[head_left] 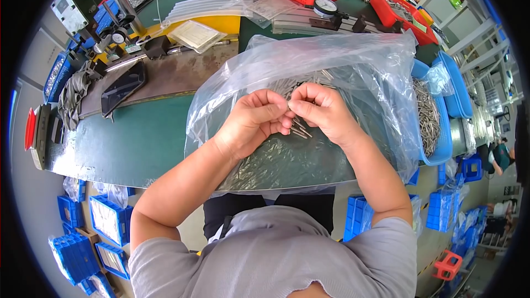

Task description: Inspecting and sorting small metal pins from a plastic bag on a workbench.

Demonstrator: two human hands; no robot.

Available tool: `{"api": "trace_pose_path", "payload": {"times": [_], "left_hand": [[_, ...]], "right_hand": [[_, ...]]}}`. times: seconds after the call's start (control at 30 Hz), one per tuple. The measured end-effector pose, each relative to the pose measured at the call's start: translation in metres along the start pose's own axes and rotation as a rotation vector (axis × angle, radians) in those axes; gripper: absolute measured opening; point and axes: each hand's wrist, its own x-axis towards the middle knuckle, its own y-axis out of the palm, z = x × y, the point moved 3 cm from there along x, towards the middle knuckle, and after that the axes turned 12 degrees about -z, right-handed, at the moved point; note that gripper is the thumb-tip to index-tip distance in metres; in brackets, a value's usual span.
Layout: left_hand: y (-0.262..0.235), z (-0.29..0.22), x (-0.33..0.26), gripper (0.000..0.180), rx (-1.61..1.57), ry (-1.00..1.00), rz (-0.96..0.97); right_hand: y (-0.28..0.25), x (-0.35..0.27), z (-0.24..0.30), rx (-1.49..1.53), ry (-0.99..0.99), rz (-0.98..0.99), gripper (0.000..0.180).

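Left hand (255, 120) and right hand (323, 111) together, fingertips touching, pinching a few thin metal pins (299, 128). Held above clear plastic bag (337, 72) of pins, mid green counter (146, 138). Blue bin (441, 132) right.

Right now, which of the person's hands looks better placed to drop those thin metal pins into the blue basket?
Probably the right hand: it holds the thin grey metal pins, and the blue plastic basket lies on its side. The left hand sits farther away.
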Motion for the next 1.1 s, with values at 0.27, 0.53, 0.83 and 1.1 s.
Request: {"api": "trace_pose_path", "payload": {"times": [0.27, 0.53, 0.83, 1.1], "left_hand": [[-0.005, -0.004, 0.002, 0.005, -0.095, 0.069, -0.075], [-0.006, -0.006, 0.003, 0.005, -0.104, 0.074, -0.029], [-0.004, -0.005, 0.003, 0.005, -0.095, 0.054, -0.044], [-0.001, -0.004, 0.001, 0.005, -0.040, 0.015, -0.019]], "right_hand": [[-0.027, 0.008, -0.002, 0.600, 0.206, -0.216, 0.020], [0.001, 0.004, -0.001, -0.644, -0.127, -0.212, 0.015], [0.002, -0.001, -0.002, -1.085, -0.521, -0.194, 0.012], [-0.018, -0.001, 0.010, -0.224, -0.170, -0.283, 0.007]]}}
